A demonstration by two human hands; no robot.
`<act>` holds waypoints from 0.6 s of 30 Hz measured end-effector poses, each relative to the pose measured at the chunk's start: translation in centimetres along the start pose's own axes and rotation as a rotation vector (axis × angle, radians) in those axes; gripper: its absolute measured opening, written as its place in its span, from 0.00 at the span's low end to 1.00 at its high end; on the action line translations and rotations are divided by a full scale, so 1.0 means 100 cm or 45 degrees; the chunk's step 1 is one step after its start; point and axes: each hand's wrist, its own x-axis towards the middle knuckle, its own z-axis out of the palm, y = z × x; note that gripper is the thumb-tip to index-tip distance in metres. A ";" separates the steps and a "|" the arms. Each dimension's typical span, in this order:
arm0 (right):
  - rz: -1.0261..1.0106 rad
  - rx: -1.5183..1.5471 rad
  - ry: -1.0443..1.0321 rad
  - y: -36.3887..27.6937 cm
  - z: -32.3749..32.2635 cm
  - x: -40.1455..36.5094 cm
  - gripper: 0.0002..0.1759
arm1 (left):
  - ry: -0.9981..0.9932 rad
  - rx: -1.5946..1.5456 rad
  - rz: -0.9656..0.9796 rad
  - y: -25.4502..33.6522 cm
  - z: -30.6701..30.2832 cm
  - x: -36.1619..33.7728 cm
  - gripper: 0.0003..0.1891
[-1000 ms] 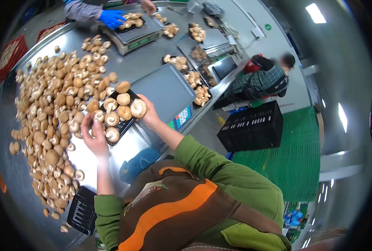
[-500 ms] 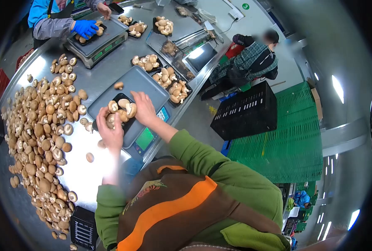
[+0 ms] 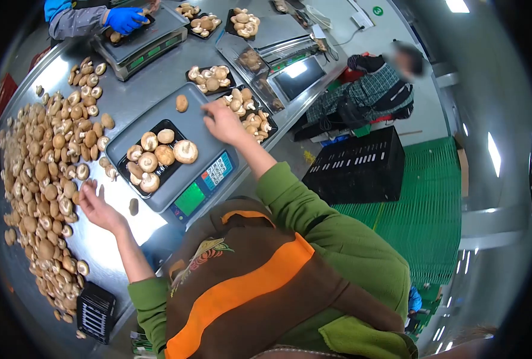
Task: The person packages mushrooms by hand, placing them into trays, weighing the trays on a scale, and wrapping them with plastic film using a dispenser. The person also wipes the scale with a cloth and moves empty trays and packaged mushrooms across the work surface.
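A black tray (image 3: 176, 164) with several shiitake mushrooms (image 3: 148, 161) sits tilted across the grey scale plate (image 3: 200, 140). One mushroom (image 3: 186, 152) rests at the tray's right edge, and a loose mushroom (image 3: 182, 103) lies on the plate's far part. My right hand (image 3: 224, 122) hovers at the plate's right side, fingers apart, with nothing visible in it. At the near edge of the large mushroom pile (image 3: 50, 173) is my left hand (image 3: 100, 208), its thumb and fingers apart and empty as far as I can see.
Filled trays of mushrooms (image 3: 211, 78) stand right of the scale. A co-worker's blue-gloved hand (image 3: 125, 21) is at another scale (image 3: 140, 51). Stacked black trays (image 3: 96, 311) sit at the table's near left. A person (image 3: 367, 90) and a black crate (image 3: 355, 167) are beyond the table.
Both hands have let go of the mushrooms in the tray. My left hand has moved left to the pile; my right hand has drawn back to the plate's right side.
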 end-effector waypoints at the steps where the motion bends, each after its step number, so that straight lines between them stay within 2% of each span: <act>1: -0.004 0.040 0.066 0.005 -0.004 0.009 0.21 | 0.061 0.028 0.008 0.003 -0.010 -0.003 0.16; 6: -0.107 0.096 0.192 0.011 -0.016 0.050 0.28 | 0.331 0.052 0.065 0.002 -0.072 -0.024 0.13; 10: -0.176 0.114 0.114 0.008 -0.010 0.069 0.31 | 0.508 0.153 0.143 0.001 -0.110 -0.052 0.12; 14: -0.215 0.023 0.121 -0.007 -0.002 0.070 0.33 | 0.586 0.215 0.111 0.004 -0.128 -0.072 0.12; 18: -0.126 0.054 -0.003 -0.019 0.006 0.071 0.36 | 0.582 0.232 0.112 0.014 -0.126 -0.077 0.12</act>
